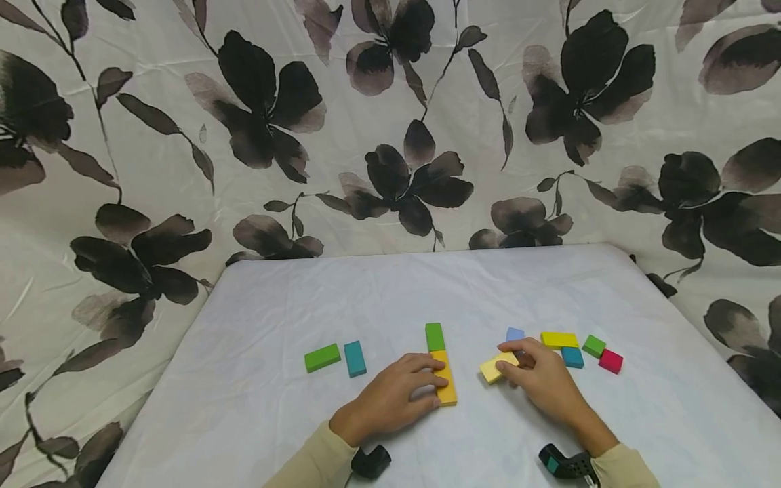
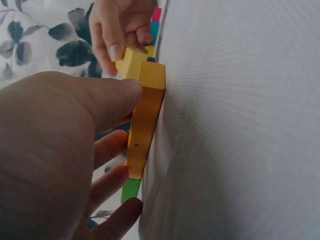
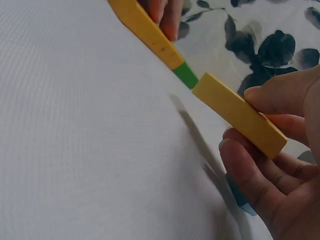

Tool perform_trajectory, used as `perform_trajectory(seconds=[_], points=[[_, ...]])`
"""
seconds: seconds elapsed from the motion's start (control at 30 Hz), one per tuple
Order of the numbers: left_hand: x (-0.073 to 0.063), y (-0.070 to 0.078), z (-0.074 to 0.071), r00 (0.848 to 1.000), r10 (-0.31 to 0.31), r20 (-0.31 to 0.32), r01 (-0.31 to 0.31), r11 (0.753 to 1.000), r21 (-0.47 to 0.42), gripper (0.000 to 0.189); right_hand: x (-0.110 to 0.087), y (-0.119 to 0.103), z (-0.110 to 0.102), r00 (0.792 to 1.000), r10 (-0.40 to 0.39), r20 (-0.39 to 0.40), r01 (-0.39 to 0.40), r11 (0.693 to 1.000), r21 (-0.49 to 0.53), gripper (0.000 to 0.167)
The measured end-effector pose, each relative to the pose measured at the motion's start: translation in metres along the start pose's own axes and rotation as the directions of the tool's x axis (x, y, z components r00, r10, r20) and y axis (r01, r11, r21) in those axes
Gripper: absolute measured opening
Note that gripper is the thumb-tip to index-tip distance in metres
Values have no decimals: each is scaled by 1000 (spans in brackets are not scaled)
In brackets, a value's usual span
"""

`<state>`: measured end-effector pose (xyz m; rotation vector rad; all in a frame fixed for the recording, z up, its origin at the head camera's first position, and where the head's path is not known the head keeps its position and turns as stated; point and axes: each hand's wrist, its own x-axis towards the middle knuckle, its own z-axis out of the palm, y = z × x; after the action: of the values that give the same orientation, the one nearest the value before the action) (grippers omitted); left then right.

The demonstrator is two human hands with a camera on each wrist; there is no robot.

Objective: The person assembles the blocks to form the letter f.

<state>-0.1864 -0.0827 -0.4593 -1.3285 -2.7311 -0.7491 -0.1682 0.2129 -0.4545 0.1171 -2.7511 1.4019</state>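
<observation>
One left hand (image 1: pixel 393 393), relaxed, should steady the orange block (image 2: pixel 143 132) beside it; our right hand (image 1: pixel 546 383) pinches the pale yellow block (image 3: pixel 239 115) (light pressure suits us).

Floral cloth (image 1: pixel 390 122) around a white-covered table (image 1: pixel 378 298) suggests a curtained-off nook.

Bright head view, dimmer wrist views, shadows (soft-edged)
</observation>
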Motion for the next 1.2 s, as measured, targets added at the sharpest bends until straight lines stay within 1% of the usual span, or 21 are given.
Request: perform_trajectory(seconds=[0.17, 0.3, 0.4, 0.5, 0.7, 0.93, 1.2], points=[[1, 0, 0, 1000, -11, 5, 11, 1000, 3, 28, 7, -3, 0, 999, 29, 42, -32, 997, 71, 43], [1, 1, -1, 999, -36, 22, 36, 999, 2, 29, 13, -7, 1, 997, 49, 65, -56, 991, 119, 45], [1, 2, 0, 998, -51, 33, 52, 999, -1, 29, 18, -10, 3, 995, 63, 76, -73, 988, 137, 46], [0, 1, 1, 998, -51, 32, 51, 999, 2, 30, 23, -11, 4, 995, 63, 81, -75, 985, 153, 46], [1, 1, -1, 999, -37, 21, 36, 999, 19, 29, 30, -13, 4, 997, 44, 67, -56, 982, 180, 44], [2, 2, -2, 999, -43, 26, 42, 999, 22, 30, 38, -16, 5, 999, 21, 48, -32, 971, 237, 44], [3, 3, -2, 999, -44, 32, 43, 999, 32, 30, 46, -16, 8, 997, 48, 54, -61, 962, 267, 46]])
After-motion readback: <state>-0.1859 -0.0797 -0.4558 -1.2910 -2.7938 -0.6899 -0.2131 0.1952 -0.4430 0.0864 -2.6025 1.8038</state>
